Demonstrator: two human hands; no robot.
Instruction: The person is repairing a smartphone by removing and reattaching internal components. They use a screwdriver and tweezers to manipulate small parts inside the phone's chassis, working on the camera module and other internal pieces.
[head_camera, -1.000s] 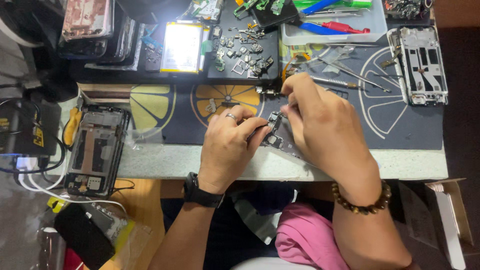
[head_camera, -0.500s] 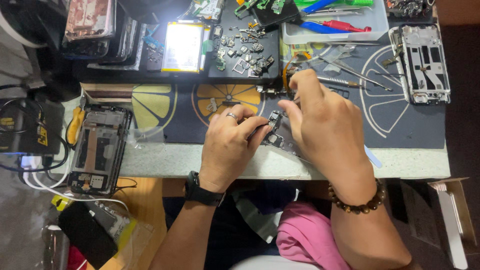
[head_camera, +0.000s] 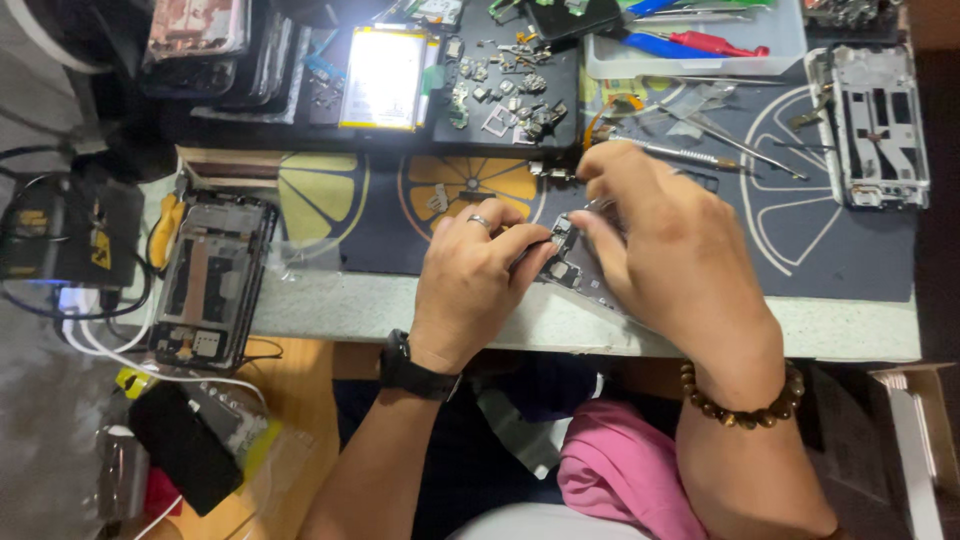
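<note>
Here both hands pinch the opened phone frame at the surface's near edge, left hand steadying, right hand fingers seemingly gripping a thin tool; a slip might scatter the small parts at twelve o'clock.

The dark blue work mat printed with citrus slices looks matt and rubbery; the pale bench edge below it is smooth and stone-like. Between the left hand and right hand lies a dull grey metal phone frame. At the mat's right edge, a bare silver metal chassis shines faintly. The brown bead bracelet is glossy; the black wristwatch band is matt.
</note>
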